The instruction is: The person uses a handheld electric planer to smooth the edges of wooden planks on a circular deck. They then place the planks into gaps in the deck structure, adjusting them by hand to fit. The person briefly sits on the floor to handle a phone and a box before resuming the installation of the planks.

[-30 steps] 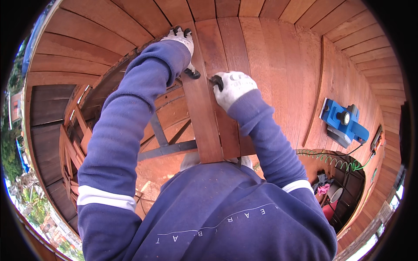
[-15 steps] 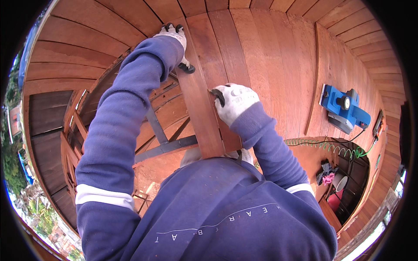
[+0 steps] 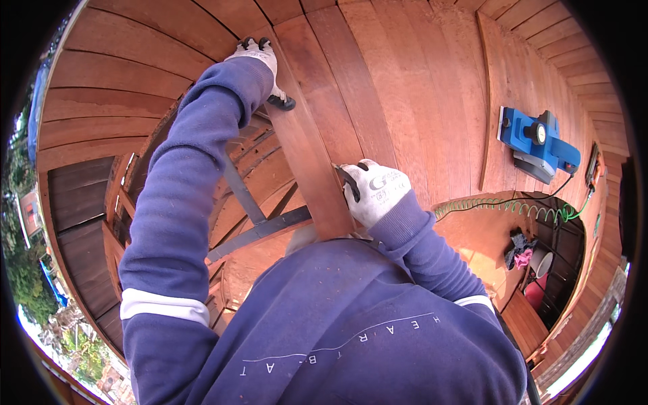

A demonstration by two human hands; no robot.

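Note:
A long reddish-brown wooden plank (image 3: 307, 158) runs from the far planking down to my body. My left hand (image 3: 260, 65), in a white glove with black fingertips, rests at its far left edge. Its fingers point away and apart, while the thumb lies across the plank. Lower down, my right hand (image 3: 376, 192), gloved the same way, is closed at the plank's right edge. Its thumb and fingers pinch together there, and a small tip shows at them, too small to name. The near end of the plank meets my blue sweatshirt.
On the boards to the right lies a blue electric planer (image 3: 538, 138) with a cable. A green coiled hose (image 3: 516, 206) hangs nearer, by an opening with a white bucket (image 3: 541, 262). Dark metal bars (image 3: 263, 229) cross an opening left of the plank.
My right hand has slid nearer to me along the plank's right edge. My left hand keeps its place on the plank. The whole view has shifted slightly.

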